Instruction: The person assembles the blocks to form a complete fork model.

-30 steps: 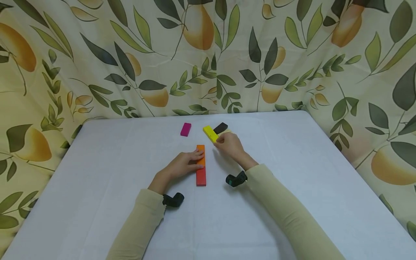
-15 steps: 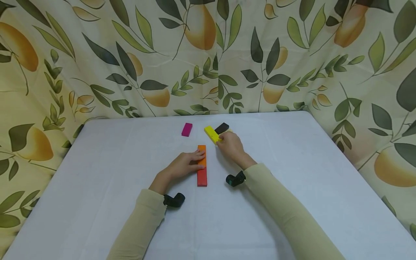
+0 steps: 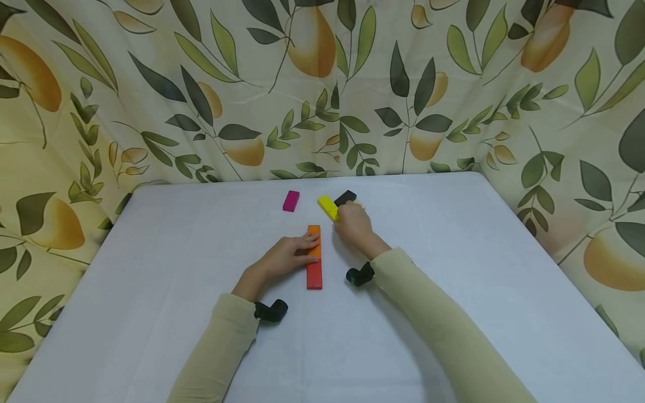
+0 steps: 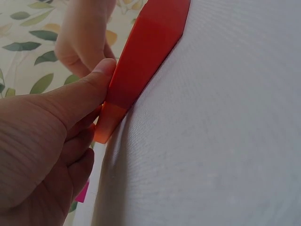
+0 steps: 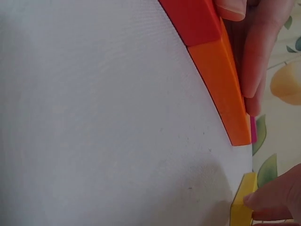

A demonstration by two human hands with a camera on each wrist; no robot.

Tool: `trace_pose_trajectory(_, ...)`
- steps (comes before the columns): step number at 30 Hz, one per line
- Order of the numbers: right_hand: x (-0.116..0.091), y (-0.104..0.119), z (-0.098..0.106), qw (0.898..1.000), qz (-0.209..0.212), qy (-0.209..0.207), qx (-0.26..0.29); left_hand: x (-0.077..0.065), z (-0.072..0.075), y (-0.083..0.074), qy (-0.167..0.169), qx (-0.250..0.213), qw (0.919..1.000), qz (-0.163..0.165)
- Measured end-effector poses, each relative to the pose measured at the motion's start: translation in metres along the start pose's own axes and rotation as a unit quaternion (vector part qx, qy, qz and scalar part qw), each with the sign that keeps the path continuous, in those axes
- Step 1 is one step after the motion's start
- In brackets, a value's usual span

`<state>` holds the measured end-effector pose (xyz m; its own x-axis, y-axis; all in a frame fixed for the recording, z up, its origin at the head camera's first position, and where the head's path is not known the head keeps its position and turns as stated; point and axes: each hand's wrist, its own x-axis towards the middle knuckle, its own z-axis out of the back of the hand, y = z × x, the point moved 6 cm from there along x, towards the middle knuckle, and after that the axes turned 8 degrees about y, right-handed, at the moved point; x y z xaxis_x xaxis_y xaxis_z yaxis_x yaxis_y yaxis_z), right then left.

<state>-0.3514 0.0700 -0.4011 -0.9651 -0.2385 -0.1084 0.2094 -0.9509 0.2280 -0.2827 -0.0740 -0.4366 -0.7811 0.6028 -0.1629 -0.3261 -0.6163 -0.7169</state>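
An orange block (image 3: 314, 251) and a red block (image 3: 314, 276) lie end to end in a straight line on the white table. My left hand (image 3: 284, 254) rests on them from the left: fingers lie across the orange block, and the thumb touches near the joint. Farther back, my right hand (image 3: 354, 226) pinches the near end of a yellow block (image 3: 327, 206); in the right wrist view the thumb presses on that yellow block (image 5: 241, 209). Right behind it lies a black block (image 3: 345, 196). A cream-coloured piece (image 3: 360, 205) peeks out past the right knuckles, mostly hidden.
A magenta block (image 3: 291, 201) lies apart near the back of the table, left of the yellow one. Beyond the far table edge hangs a fabric (image 3: 242, 101) printed with leaves and fruit. Each wrist wears a small black camera (image 3: 271, 310).
The right wrist has turned and shifted slightly left, its fingers now further over the yellow block's near end. My left hand and the orange and red blocks hold still.
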Motion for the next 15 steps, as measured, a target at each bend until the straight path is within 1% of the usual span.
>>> trace_pose_trajectory(6,-0.0011,0.0063,-0.0008,0.999,0.002,0.011,-0.033,-0.0003,0.0003,0.0003,-0.002,-0.001,1.0000,0.004)
trace_pose_trajectory(10,-0.0044,0.0096,-0.0023,0.998,0.012,0.004,-0.057,-0.0003,0.0002,0.0005,-0.002,-0.004,1.0000,0.004)
trace_pose_trajectory(15,-0.0075,0.0100,-0.0046,0.998,0.013,-0.006,-0.064,0.0001,-0.0003,0.0004,-0.002,-0.003,1.0000,-0.001)
